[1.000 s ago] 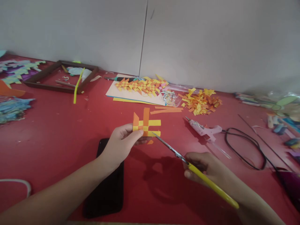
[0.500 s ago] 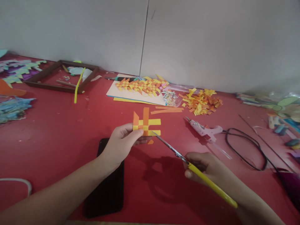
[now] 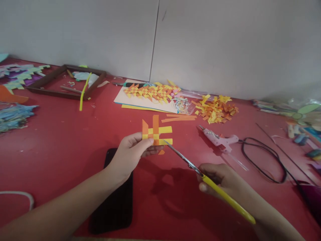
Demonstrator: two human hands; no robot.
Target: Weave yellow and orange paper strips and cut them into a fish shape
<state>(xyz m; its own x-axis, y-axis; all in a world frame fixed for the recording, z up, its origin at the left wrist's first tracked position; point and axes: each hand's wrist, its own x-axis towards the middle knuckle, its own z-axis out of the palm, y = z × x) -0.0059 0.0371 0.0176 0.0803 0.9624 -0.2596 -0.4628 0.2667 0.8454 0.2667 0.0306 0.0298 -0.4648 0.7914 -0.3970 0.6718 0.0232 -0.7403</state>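
My left hand pinches a small woven piece of orange and yellow paper strips and holds it upright above the red table. My right hand grips yellow-handled scissors. Their blade tips touch the lower right edge of the woven piece. A tiny orange scrap lies on the table just below the piece.
A black phone lies under my left forearm. A pink glue gun with a black cord sits to the right. Behind are woven strips on paper sheets, a heap of paper cuttings, a wooden frame and craft supplies.
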